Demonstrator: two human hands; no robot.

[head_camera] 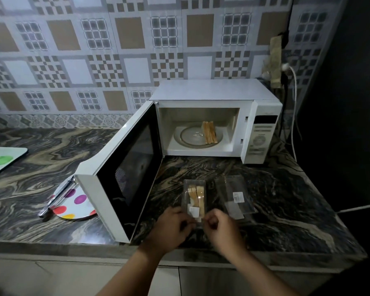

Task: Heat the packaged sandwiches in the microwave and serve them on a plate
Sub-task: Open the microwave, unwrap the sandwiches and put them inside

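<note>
Marbled dark countertop (41, 150). Patterned tile backsplash (83, 50). Green-printed cutting board (2, 161) at left edge. White cable (294, 116) hangs right of counter.

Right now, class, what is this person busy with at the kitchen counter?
A person is opening a packaged sandwich on the counter: the left hand and right hand both pinch its near end. One unwrapped sandwich already sits on the turntable inside the microwave, whose door hangs wide open. An empty clear wrapper lies to the right. A spotted plate with tongs on it waits to the left.
</note>
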